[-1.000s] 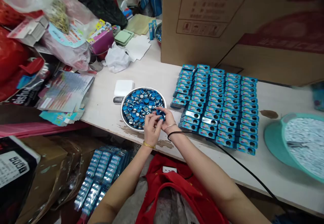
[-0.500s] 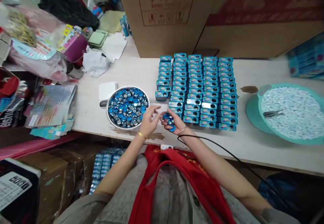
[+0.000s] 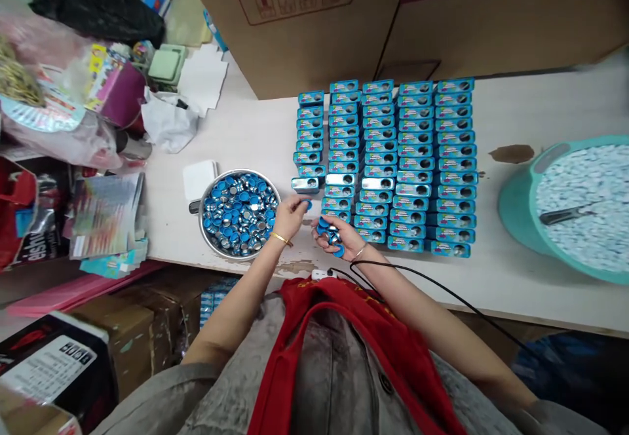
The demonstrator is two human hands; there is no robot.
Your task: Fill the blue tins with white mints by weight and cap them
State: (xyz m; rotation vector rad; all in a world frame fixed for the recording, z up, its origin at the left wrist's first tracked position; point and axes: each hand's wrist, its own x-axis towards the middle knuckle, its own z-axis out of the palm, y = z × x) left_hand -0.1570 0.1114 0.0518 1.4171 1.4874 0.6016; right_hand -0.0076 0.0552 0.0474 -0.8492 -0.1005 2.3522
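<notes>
Between the thumb and fingers of my left hand (image 3: pixel 289 215) is a small blue-and-silver cap (image 3: pixel 307 205), held just in front of the nearest box of the leftmost column. My right hand (image 3: pixel 344 240) is cupped around several more of these caps (image 3: pixel 328 230), blue and silver faces showing. A round metal bowl (image 3: pixel 202 238) full of the same caps stands to the left of my left hand. Beyond my hands, small blue boxes (image 3: pixel 376 196) stand in several columns, each with a dark round opening on top.
A teal tub (image 3: pixel 521 206) of small pale pieces, with pliers (image 3: pixel 565 215) on top, stands at the right. A large cardboard box (image 3: pixel 304 55) closes off the back. Bags and papers (image 3: pixel 105 215) crowd the left. A black cable (image 3: pixel 432 284) runs by my right wrist.
My left hand, whose fingers were apart, now pinches a cap near the leftmost box column. My right hand still cups its caps. The whole view has shifted slightly.
</notes>
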